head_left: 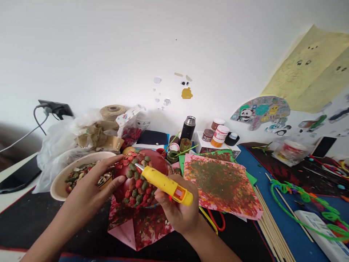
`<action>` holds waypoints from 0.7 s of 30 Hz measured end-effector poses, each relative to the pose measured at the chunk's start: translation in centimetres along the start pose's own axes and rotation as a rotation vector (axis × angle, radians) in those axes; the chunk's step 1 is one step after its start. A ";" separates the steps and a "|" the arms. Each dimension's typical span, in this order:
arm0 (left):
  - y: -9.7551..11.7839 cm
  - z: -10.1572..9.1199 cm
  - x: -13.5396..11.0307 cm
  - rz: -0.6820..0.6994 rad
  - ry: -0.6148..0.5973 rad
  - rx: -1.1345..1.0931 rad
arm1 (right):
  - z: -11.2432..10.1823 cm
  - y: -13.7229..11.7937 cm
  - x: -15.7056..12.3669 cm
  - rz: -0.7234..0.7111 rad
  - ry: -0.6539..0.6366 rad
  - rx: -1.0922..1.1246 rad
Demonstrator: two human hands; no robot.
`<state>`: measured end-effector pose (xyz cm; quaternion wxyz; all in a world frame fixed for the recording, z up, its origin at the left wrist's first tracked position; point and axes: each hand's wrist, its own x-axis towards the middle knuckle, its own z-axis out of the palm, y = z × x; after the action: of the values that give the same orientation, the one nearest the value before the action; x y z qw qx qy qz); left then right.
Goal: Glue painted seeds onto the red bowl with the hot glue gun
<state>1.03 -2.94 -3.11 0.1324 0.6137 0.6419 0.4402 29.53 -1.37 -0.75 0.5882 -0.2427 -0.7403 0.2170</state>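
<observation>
Gripping a yellow plastic glue gun (pixel 160 181), the right hand (pixel 182 214) is closed; the half-open left hand (pixel 102 182) touches the left side of a red dome (pixel 160 162) bearing wrinkled red-and-green pieces (pixel 140 183), over paint-stained pink paper (pixel 124 233), beside an oval beige bowl (pixel 57 187).

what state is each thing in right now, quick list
Yellow glue gun: held, nozzle toward dome
Right hand: closed around glue gun
Left hand: fingers spread, at dome's left side
Red dome: partly covered with pieces
Beige bowl: holding loose bits
Black flask: upright
Pink sheet: paint-smeared
Pink-labelled jar: lidded
</observation>
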 end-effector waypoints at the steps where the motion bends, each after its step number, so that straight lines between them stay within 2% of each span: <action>1: 0.0 -0.2 -0.2 0.006 0.008 -0.003 | 0.0 0.0 0.0 -0.001 -0.010 -0.006; 9: -0.4 -0.2 -1.2 -0.017 -0.013 -0.046 | 0.4 0.2 -0.4 0.023 -0.060 0.005; 14: 0.1 -0.3 -1.5 -0.055 -0.020 -0.067 | 0.4 0.1 -0.4 -0.001 -0.044 -0.001; 18: 1.1 -1.9 -1.9 -0.074 0.116 -0.031 | 0.4 0.0 -0.2 0.008 -0.058 0.006; 21: 0.7 -4.1 -1.2 -0.195 0.247 0.050 | 0.3 0.0 -0.2 0.011 -0.065 0.004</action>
<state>-1.16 -5.80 -0.64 0.0791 0.4929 0.7205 0.4813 29.27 -1.49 -0.94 0.5630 -0.2385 -0.7574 0.2293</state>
